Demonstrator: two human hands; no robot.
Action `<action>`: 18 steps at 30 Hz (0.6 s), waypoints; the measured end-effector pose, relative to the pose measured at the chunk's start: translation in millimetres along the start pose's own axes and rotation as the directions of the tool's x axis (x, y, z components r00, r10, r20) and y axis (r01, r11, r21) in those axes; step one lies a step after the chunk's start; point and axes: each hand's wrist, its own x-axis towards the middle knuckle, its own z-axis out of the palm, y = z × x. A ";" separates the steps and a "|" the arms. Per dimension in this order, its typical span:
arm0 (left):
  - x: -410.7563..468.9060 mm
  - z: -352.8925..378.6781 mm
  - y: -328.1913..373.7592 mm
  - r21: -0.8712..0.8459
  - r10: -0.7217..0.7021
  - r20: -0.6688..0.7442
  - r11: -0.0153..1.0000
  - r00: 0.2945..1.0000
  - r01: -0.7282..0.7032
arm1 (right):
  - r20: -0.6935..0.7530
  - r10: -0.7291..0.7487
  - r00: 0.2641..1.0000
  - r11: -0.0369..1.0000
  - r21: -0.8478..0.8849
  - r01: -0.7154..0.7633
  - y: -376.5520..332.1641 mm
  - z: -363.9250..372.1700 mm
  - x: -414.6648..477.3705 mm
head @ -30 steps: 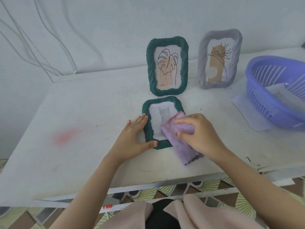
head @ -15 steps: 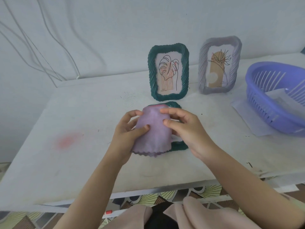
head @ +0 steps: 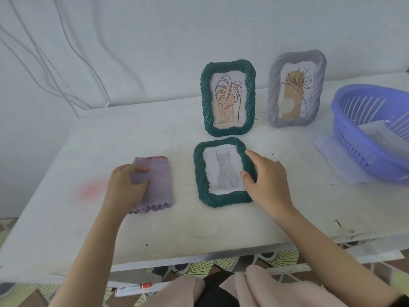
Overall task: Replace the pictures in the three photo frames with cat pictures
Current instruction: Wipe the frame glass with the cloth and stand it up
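A dark green frame (head: pixel 203 196) lies flat on the white table (head: pixel 221 227), showing a grey cat picture (head: pixel 225 171). My right hand (head: pixel 267 180) grips its right edge, thumb on the glass side. Left of it lies a folded purple cloth (head: pixel 159 187); my left hand (head: pixel 126 185) holds its left side with curled fingers. Behind, a second green frame (head: pixel 205 100) stands upright with a leaf drawing. A lilac frame (head: pixel 273 94) stands to its right with a plant drawing.
A purple plastic basket (head: pixel 352 147) with papers inside sits at the right, on a white sheet (head: pixel 332 156). White cables (head: pixel 66 69) hang along the wall at the back left. A pink stain (head: pixel 90 191) marks the table on the left. A marker (head: pixel 135 289) lies below the table edge.
Both hands lifted the cloth off the lying frame. My left hand carried it to the table on the left, and my right hand moved onto the frame's right edge.
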 end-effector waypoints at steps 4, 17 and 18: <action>-8.9 12.6 11.0 0.097 0.174 -0.098 0.982 0.980 -0.165 | -0.001 0.133 0.991 0.973 0.192 -0.131 -6.6 -6.4 0.2; -35.5 47.0 53.4 -0.622 0.237 0.362 0.782 0.902 0.044 | 0.350 0.301 0.887 0.371 0.814 -0.447 -16.3 -29.5 -0.3; -33.6 47.5 51.5 -0.646 0.241 0.366 0.761 0.899 0.059 | 0.353 0.282 0.892 0.339 0.833 -0.436 -15.8 -29.9 -1.3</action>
